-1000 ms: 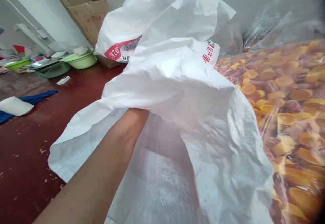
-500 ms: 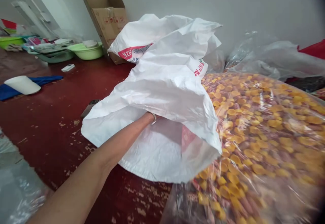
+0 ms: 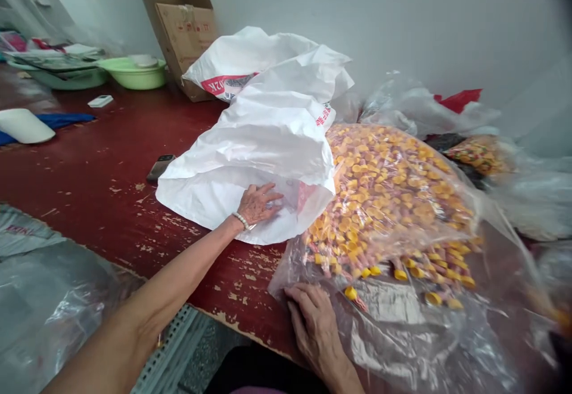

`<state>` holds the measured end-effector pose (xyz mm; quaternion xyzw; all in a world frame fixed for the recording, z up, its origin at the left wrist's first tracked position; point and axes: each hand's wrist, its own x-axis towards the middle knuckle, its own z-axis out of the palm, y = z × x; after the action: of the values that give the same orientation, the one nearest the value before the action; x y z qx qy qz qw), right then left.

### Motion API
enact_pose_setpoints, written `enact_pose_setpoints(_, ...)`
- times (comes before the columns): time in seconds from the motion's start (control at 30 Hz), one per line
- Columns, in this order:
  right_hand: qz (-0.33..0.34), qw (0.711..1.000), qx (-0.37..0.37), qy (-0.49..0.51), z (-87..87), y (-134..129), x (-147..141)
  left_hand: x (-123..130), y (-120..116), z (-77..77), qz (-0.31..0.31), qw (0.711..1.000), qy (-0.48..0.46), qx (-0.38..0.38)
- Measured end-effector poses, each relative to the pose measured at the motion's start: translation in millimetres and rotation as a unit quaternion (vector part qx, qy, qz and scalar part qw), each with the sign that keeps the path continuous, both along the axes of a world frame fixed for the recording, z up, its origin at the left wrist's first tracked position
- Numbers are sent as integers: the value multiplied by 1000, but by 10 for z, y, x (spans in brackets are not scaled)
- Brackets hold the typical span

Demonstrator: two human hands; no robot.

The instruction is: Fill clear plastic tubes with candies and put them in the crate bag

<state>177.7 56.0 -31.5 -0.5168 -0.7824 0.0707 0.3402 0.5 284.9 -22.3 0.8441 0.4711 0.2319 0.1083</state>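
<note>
A white woven sack with red print lies on the red table, its mouth facing me. My left hand, a beaded bracelet on its wrist, rests at the sack's mouth with fingers spread and nothing held. Right of the sack lies a large clear plastic bag full of small yellow-capped pink pieces. My right hand lies on the front left edge of that bag, its fingers bent and close together; whether they pinch the plastic is hidden.
A dark phone-like object sits left of the sack on the worn table. Behind are a cardboard box and a green basin. More plastic bags lie at the right, with clear plastic at the lower left.
My left hand has come out from inside the sack to its mouth. The sack's opening has sunk lower. My right hand has come into view, and the view has shifted.
</note>
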Motion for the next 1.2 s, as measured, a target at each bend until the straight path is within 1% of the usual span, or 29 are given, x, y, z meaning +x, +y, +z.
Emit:
enact_pose_setpoints(0.07,5,1000,7,28,51,-44,-3,-42,-40,66,-6,999,-40,-31)
enact_pose_setpoints(0.13,1,998,15,68,87,-95,68,-116,-63,150,3,987,-140,-80)
enact_pose_setpoints(0.17,-12,996,24,82,101,-121,138,-166,-73,192,23,971,-214,-101)
enact_pose_setpoints(0.23,-63,993,49,82,120,-168,343,-283,-105,266,86,924,-355,-114)
enact_pose_setpoints(0.3,-133,987,74,50,116,-203,597,-399,-171,315,144,883,-434,-104)
enact_pose_setpoints(0.33,-161,983,80,24,99,-215,721,-446,-221,329,162,872,-450,-103)
enact_pose_setpoints(0.4,-178,981,68,-37,30,-235,923,-510,-352,334,170,867,-453,-122)
enact_pose_setpoints(0.47,-164,981,57,-83,-75,-253,1036,-531,-507,319,163,859,-456,-168)
enact_pose_setpoints(0.53,-156,981,59,-97,-184,-270,1068,-523,-655,300,141,848,-461,-218)
enact_pose_setpoints(0.63,-158,980,75,-93,-280,-289,1050,-496,-831,304,100,842,-465,-255)
enact_pose_setpoints(0.77,-154,978,75,-120,-289,-295,1044,-460,-991,390,69,835,-473,-271)
enact_pose_setpoints(0.87,-160,974,58,-152,-278,-296,1044,-457,-1071,454,75,820,-490,-286)
enact_pose_setpoints(0.97,-184,964,24,-188,-262,-307,1015,-499,-1107,475,74,801,-515,-295)
enact_pose_setpoints(1.03,-196,957,4,-214,-247,-322,986,-546,-1102,459,68,791,-527,-302)
enact_pose_setpoints(1.07,-200,955,0,-221,-241,-330,974,-570,-1093,440,73,796,-523,-297)
enact_pose_setpoints(1.1,-204,954,1,-221,-237,-338,964,-590,-1080,413,87,807,-512,-281)
enact_pose_setpoints(1.2,-216,957,15,-195,-243,-358,956,-626,-1035,286,164,852,-456,-198)
